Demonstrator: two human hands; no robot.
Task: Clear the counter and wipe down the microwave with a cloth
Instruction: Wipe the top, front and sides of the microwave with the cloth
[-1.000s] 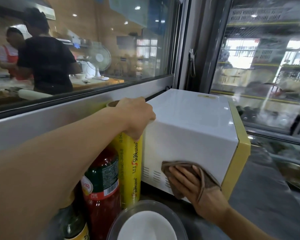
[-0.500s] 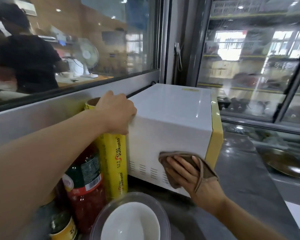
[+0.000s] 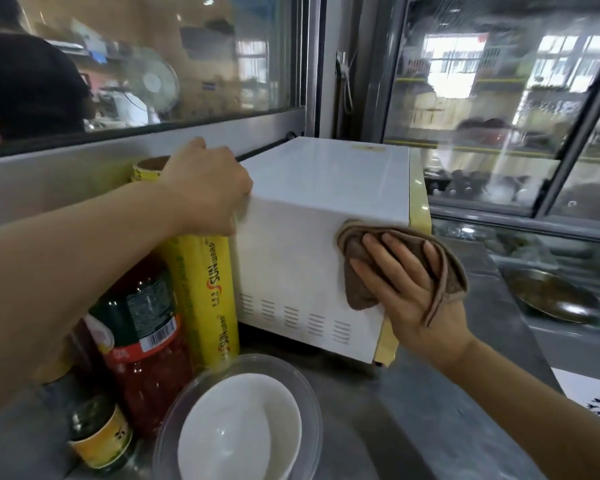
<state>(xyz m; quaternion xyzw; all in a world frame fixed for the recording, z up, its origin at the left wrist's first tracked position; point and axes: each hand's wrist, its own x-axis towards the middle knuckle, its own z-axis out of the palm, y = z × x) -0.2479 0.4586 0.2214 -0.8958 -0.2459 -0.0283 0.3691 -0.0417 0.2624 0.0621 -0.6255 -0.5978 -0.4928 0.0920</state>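
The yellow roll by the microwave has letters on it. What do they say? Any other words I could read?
"SUNWRAP": printed twice down the yellow roll.
Red jar label and barcode: too small to read.
Small bottle: yellow label blurred, unreadable.
Microwave: yellow top sticker too blurred to read.

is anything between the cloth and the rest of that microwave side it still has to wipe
Nothing visible. The right hand presses the cloth flat on the microwave side; the panel leftward is bare. The wrap roll stands beside the back corner.

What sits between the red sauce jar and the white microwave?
In the head view, an upright yellow roll of cling wrap stands between the red sauce jar and the white microwave, close beside the microwave's vented side.
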